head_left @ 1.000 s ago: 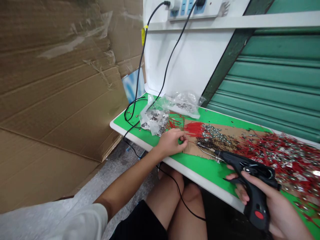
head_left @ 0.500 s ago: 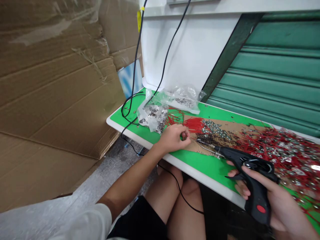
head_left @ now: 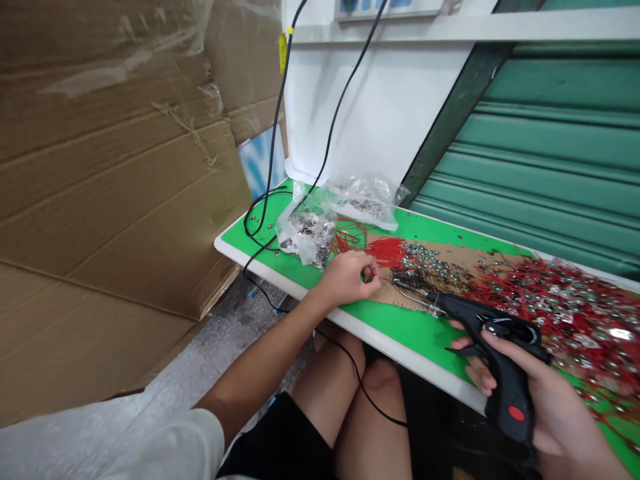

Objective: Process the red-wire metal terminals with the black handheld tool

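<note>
Above the worktop's (head_left: 423,328) near edge, the right hand (head_left: 555,407) is gripping a black soldering gun (head_left: 510,393) by its handle and pointing it toward the left hand (head_left: 345,277). The left fingers (head_left: 371,288) are forming a narrow pinch near the red wires (head_left: 386,252), too indistinct to tell whether they are holding anything.

1. No words, brands or numbers can be read anywhere;
2. a small upright yellow tag (head_left: 283,53) hangs on a thin black cable (head_left: 271,150); any print on it is too small to tell;
3. a flat blue-and-white panel (head_left: 261,160) beside the brown cardboard wall (head_left: 150,187) bears broad blurred blue strokes; letters or pattern, cannot tell;
4. a black pistol-shaped tool (head_left: 480,312) has a red round spot on its handle; any marking there is illegible.
</note>
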